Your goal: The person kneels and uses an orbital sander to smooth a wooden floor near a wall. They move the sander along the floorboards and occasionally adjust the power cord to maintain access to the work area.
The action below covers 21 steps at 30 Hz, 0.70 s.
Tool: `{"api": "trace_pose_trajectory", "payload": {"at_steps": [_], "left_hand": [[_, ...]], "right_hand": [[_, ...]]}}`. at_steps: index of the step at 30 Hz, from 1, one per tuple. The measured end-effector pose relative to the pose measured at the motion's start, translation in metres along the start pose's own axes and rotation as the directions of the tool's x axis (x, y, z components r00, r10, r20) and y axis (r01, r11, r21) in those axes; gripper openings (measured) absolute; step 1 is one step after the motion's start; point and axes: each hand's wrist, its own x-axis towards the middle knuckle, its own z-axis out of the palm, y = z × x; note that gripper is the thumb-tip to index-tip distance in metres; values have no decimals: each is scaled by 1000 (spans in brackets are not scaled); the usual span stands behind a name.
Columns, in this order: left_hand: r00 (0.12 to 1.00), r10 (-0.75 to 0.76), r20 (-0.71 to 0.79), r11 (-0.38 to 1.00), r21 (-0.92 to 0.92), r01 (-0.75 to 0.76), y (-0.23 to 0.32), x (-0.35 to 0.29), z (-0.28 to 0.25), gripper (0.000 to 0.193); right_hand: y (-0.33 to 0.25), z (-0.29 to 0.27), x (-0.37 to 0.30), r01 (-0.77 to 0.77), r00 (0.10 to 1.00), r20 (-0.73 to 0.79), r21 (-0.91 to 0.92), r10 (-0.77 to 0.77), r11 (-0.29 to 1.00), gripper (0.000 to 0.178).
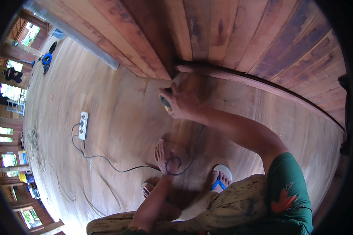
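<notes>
My right hand (182, 103) is wrapped round a small corded power tool (165, 103), dark with a yellow edge. It is held low at the wooden floor (125, 117), close to the corner where two plank walls meet. The hand covers most of the tool, so its exact kind is hidden. My left hand (164, 153) rests on the floor nearer my feet, its fingers stretched out, holding nothing. A black cord (135, 169) runs across to that hand, makes a loop at the wrist, and continues toward the power tool.
A white power strip (83, 125) lies to the left with the cord plugged in. Pale cable (34, 143) lies tangled farther left. A plank wall (239, 35) with a baseboard (259, 83) bounds the far side. My sandalled foot (222, 177) stands near my knee.
</notes>
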Motion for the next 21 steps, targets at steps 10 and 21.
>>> {"api": "trace_pose_trajectory", "payload": {"at_steps": [10,21], "left_hand": [[813,543,-208,822,-66,-566,102,153,-58,66],[795,604,-60,785,-128,-606,148,229,-56,63]], "right_hand": [[8,17,-2,51,993,-112,52,-45,997,92],[75,5,30,-15,934,-356,64,37,998,86]]}}
